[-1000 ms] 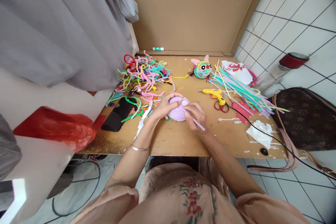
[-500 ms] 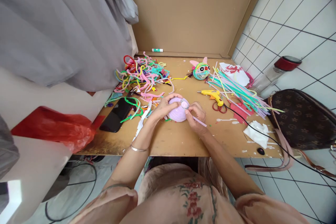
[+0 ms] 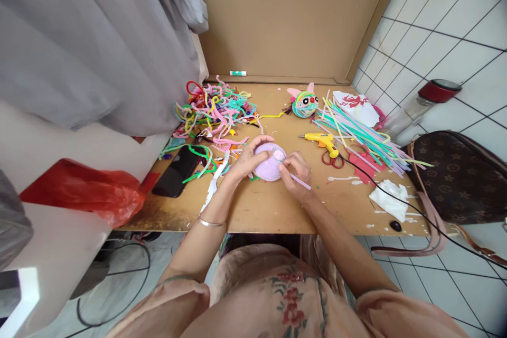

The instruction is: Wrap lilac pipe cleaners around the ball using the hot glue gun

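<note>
A round ball wrapped in lilac pipe cleaner (image 3: 268,168) sits over the table in front of me. My left hand (image 3: 253,157) is curled round its left side, thumb on top, and holds it. Near the small pale opening at the ball's upper right, my right hand (image 3: 296,171) pinches a lilac pipe cleaner (image 3: 301,182), whose free end sticks out toward the lower right. Further back stands a striped ball figure (image 3: 306,103) with pink ears, eyes and a red nose. A yellow glue gun (image 3: 322,141) lies right of my right hand, by red-handled scissors (image 3: 331,158).
Tangled pipe cleaners (image 3: 216,111) are heaped at the back left, beside a black phone (image 3: 176,171). Straight pipe cleaners (image 3: 364,132) lie at the right, near a white tissue (image 3: 390,198), a brown bag (image 3: 455,177) and a bottle (image 3: 415,108). The glue gun's cord (image 3: 380,187) runs off right.
The view has shifted slightly. Both hands stay at the lilac ball in nearly the same pose, with the pipe cleaner's free end still pointing to the lower right.
</note>
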`<state>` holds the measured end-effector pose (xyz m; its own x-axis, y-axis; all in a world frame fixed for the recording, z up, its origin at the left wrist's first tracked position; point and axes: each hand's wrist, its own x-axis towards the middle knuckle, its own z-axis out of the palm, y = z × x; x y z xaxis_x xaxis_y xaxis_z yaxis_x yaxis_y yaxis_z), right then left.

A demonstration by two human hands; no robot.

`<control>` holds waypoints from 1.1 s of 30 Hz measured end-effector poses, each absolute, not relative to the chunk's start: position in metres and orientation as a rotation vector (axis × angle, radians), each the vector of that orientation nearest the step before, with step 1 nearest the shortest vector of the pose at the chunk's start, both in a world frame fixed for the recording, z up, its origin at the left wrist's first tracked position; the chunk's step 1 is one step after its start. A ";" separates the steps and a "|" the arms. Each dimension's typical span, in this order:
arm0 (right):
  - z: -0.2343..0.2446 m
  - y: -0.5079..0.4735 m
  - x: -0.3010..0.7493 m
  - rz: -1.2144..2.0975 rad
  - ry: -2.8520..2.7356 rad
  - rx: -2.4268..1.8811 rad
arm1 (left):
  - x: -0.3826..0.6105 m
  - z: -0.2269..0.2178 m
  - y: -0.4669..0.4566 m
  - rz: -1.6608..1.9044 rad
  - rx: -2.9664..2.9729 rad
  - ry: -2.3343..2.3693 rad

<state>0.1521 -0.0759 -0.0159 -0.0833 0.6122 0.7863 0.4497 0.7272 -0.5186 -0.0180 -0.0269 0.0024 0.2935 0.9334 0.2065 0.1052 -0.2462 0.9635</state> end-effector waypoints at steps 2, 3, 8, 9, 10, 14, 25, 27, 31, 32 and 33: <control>-0.016 -0.076 0.152 0.149 -1.719 -0.831 | -0.017 0.001 -0.027 1.112 1.607 0.970; -0.016 -0.075 0.152 0.143 -1.720 -0.831 | -0.017 0.001 -0.027 1.123 1.605 0.969; -0.018 -0.075 0.153 0.159 -1.718 -0.844 | -0.015 0.000 -0.030 1.149 1.599 0.977; -0.018 -0.075 0.153 0.164 -1.717 -0.841 | -0.015 0.000 -0.030 1.147 1.600 0.979; -0.019 -0.075 0.153 0.166 -1.717 -0.840 | -0.015 0.000 -0.030 1.143 1.600 0.983; -0.019 -0.075 0.152 0.171 -1.712 -0.842 | -0.016 -0.001 -0.028 1.143 1.601 0.997; -0.020 -0.074 0.152 0.204 -1.701 -0.820 | -0.015 -0.002 -0.029 1.195 1.601 0.959; -0.019 -0.074 0.153 0.194 -1.712 -0.822 | -0.015 -0.002 -0.028 1.202 1.608 0.952; -0.019 -0.074 0.153 0.189 -1.721 -0.827 | -0.016 -0.001 -0.028 1.212 1.618 0.949; -0.019 -0.074 0.153 0.191 -1.722 -0.831 | -0.016 -0.001 -0.028 1.213 1.617 0.952; -0.019 -0.074 0.153 0.194 -1.721 -0.832 | -0.016 0.000 -0.029 1.213 1.614 0.955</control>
<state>0.1528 -0.0738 -0.0188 -0.0916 0.6158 0.7826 0.4259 0.7346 -0.5282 -0.0156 -0.0286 -0.0003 0.2283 0.9272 0.2969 0.0707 -0.3200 0.9448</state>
